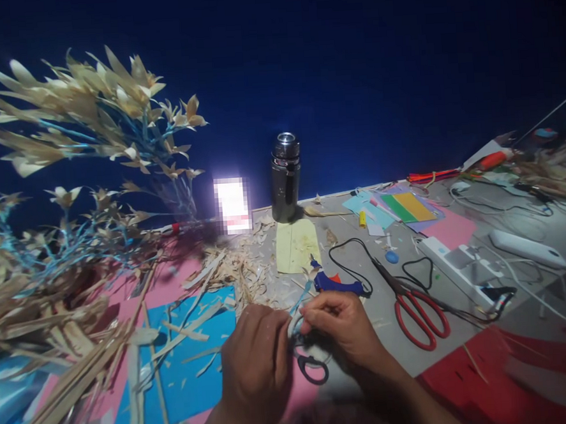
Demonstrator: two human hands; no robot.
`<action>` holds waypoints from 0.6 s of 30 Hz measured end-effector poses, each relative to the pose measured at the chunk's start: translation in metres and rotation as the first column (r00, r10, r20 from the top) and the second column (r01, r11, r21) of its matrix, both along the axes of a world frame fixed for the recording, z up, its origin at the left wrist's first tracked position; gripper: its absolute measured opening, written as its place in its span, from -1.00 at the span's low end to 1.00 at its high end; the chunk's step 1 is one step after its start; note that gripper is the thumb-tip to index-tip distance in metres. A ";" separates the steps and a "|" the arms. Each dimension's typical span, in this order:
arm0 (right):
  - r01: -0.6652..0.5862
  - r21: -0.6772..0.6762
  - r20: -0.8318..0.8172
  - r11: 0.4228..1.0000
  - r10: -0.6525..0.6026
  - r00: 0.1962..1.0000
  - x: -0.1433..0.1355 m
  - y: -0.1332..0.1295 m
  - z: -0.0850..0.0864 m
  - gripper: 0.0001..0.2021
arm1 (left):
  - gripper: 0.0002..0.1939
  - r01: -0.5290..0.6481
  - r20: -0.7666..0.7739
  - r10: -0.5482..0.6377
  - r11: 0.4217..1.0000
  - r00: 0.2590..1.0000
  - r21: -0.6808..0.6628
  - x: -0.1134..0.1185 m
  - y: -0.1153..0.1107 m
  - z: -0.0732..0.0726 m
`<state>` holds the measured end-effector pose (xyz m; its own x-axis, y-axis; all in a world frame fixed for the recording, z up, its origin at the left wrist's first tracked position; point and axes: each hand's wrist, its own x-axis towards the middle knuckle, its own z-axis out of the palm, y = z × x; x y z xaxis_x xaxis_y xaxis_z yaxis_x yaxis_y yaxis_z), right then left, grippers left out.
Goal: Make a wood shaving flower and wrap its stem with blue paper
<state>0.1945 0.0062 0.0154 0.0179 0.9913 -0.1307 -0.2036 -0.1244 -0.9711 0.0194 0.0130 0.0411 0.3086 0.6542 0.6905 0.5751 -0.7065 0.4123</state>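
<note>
My left hand point(256, 361) is closed, its back toward me, around the lower end of a light blue stem point(304, 295). A pinch of my right hand point(340, 323) meets it there, on a whitish strip point(295, 321) at the stem. The exact grip is partly hidden by the fingers. Just below the hands shows the black handle loop of small scissors point(313, 370); whether a hand holds them I cannot tell. Right beyond my right hand lies a blue glue gun point(338, 284) with an orange trigger and a black cord. A yellow paper point(297, 244) lies behind it.
Red-handled scissors point(421, 318) and a white power strip point(457, 272) lie to the right, among cords. A dark flask point(285, 180) stands at the back. Dried-leaf flowers on blue stems point(139, 134) rise at left, above husk strips point(86, 371) and a blue sheet point(188, 384).
</note>
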 end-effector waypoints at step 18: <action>0.061 0.053 -0.074 0.997 -0.056 0.996 -0.009 0.017 0.004 -0.74 | -0.86 0.084 0.326 0.075 0.891 0.942 -0.447 0.002 0.007 -0.008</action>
